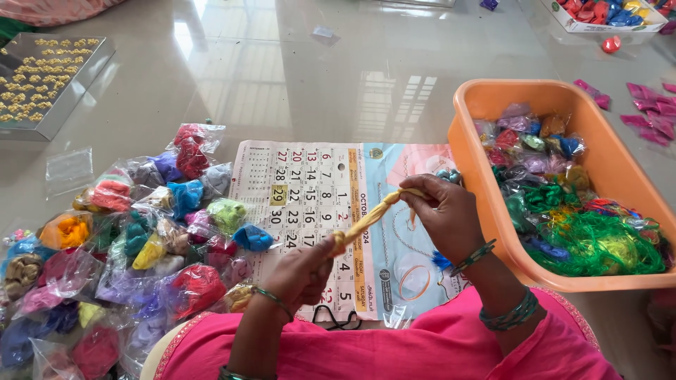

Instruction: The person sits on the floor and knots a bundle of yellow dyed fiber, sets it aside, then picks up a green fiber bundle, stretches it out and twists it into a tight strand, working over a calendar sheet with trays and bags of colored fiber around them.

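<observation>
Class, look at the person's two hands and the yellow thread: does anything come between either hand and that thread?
Nothing visible does. The left hand and right hand each hold an end of the yellow thread directly.

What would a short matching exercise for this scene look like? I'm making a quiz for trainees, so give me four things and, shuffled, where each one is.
Things:
1. yellow thread bundle
2. orange tub
3. clear packets of coloured thread
4. metal tray of small golden pieces

Places:
A. far left, top corner of the view
B. stretched between the left hand and the right hand
C. heaped on the floor to the left of the calendar
D. right of the calendar, with green thread inside

Pairs: 1-B, 2-D, 3-C, 4-A
</observation>
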